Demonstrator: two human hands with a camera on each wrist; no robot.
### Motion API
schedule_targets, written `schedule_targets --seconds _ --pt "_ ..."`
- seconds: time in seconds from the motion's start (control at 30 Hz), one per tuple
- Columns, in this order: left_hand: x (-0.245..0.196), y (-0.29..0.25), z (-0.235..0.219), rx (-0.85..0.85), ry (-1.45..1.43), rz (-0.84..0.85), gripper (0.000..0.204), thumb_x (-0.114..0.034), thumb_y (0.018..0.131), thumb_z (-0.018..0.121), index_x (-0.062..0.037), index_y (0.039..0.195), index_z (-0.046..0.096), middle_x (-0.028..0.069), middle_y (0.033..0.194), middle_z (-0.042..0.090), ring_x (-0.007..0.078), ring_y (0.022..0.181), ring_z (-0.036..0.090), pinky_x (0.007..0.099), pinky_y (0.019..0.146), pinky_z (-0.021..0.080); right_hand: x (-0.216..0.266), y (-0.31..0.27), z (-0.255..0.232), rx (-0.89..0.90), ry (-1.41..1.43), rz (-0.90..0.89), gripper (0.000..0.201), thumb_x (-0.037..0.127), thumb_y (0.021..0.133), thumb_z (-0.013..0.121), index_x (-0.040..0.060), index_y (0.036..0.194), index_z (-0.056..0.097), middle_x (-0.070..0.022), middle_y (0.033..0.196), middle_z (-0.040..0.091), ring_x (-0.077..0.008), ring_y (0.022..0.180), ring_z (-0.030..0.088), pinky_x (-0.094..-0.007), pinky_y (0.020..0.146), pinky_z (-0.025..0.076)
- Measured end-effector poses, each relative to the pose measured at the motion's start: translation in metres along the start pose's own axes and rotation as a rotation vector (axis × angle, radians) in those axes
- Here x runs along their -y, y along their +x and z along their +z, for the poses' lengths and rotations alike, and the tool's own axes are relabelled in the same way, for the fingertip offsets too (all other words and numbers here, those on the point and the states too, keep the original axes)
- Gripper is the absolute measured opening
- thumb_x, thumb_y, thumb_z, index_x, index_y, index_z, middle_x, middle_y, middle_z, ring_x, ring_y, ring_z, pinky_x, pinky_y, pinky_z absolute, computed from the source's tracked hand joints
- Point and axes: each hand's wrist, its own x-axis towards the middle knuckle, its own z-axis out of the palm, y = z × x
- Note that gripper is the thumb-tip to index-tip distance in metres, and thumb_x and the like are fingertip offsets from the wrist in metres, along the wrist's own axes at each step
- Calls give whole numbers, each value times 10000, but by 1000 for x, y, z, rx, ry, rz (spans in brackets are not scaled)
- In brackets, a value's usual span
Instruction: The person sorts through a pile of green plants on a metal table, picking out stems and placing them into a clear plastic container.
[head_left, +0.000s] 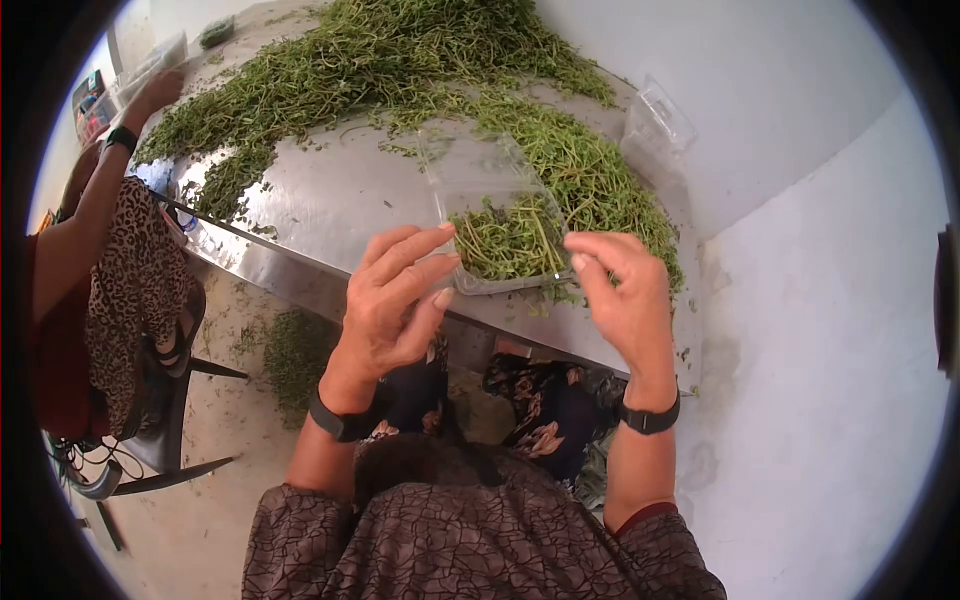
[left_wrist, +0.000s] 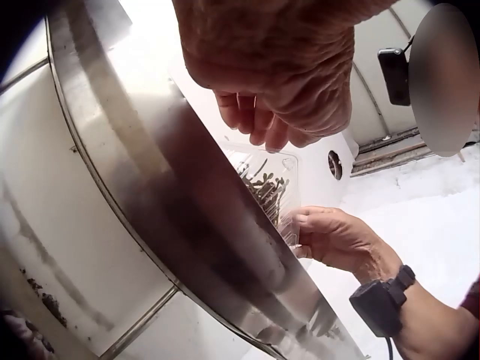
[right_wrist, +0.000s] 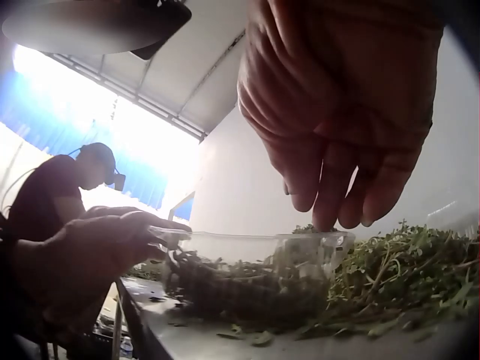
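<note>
A clear plastic clamshell box (head_left: pixel 490 288) stands near the table's front edge, filled with cut green leafy stems (head_left: pixel 510 240). Its transparent lid (head_left: pixel 480 165) is folded back behind it. On the left side of the box my left hand (head_left: pixel 395 295) has its fingers extended, tips right at the rim. My right hand (head_left: pixel 625 290) is at the opposite side, with index finger and thumb close to the near right corner. In the right wrist view, the fingers (right_wrist: pixel 330 180) of that hand point down at the rim.
A large heap of green stems (head_left: pixel 400 60) covers the back of the metal table (head_left: pixel 320 200) and runs down its right side. More clear boxes (head_left: pixel 655 125) stand by the wall. At left another person's arm (head_left: pixel 90 225) reaches over the table. Greens (head_left: pixel 300 365) lie on the floor.
</note>
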Motion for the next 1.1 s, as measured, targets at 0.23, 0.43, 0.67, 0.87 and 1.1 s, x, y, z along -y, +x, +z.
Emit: schedule_targets --seconds 0.23,0.43,0.67,0.87,1.1 --pt "4 2 4 7 -5 11 321 -84 736 647 -20 1050 668 150 1238 633 361 1051 580 433 900 482 -3 -6 15 1 -111 -355 195 118 825 701 31 999 708 -112 970 719 -314 1031 621 -411 892 475" --pt "6 4 8 21 -14 15 350 -106 727 667 -19 1066 659 154 1242 624 371 1047 576 446 900 481 -5 -1 18 34 -224 -348 192 160 851 678 23 984 695 -116 868 709 -336 1038 608 -452 938 426" --pt "7 9 9 0 32 41 334 -139 741 654 -10 1049 670 166 1223 634 374 1033 576 449 900 476 -2 2 18 17 -283 -362 203 194 893 635 18 979 688 -131 840 693 -348 1022 594 -463 934 427" --pt "9 17 8 -87 22 -25 304 -171 783 620 -14 1036 684 157 1190 650 349 993 581 420 886 469 -8 17 -6 -52 -195 -290 170 90 839 653 26 990 697 -130 915 699 -325 1005 604 -425 885 465" --pt "14 18 13 -113 -31 -100 307 -162 795 600 -12 1049 686 154 1176 653 322 956 582 403 880 463 -30 53 -21 -56 -328 -392 182 -16 784 616 12 938 709 -122 974 709 -308 963 617 -419 851 481"
